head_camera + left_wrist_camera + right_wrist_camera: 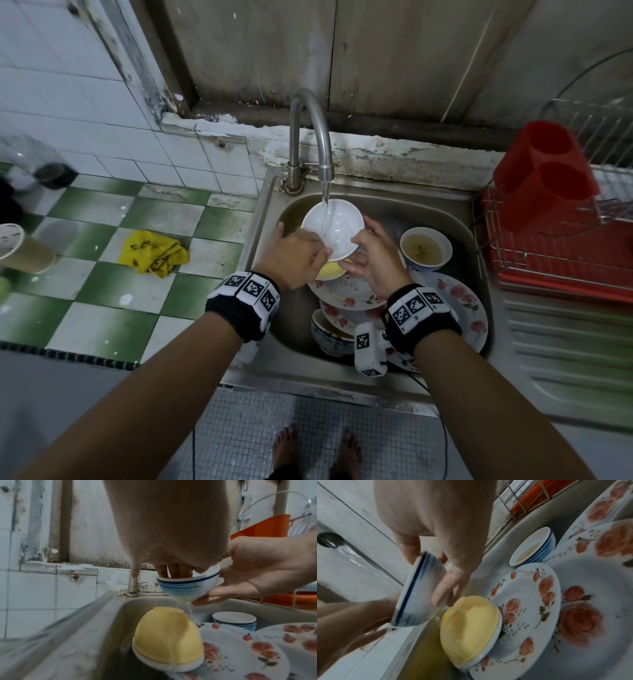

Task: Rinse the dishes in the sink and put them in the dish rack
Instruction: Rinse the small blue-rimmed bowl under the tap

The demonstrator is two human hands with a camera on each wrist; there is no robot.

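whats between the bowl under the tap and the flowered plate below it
An upturned yellow bowl sits there, resting on the flowered plate, under the held bowl; the left wrist view shows it.

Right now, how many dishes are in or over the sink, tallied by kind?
Bowls: 4 (striped bowl held by left hand and right hand, yellow bowl, bowl of cloudy liquid, patterned bowl)
Floral plates: at least 3; the stacking may hide more
Total: at least 7
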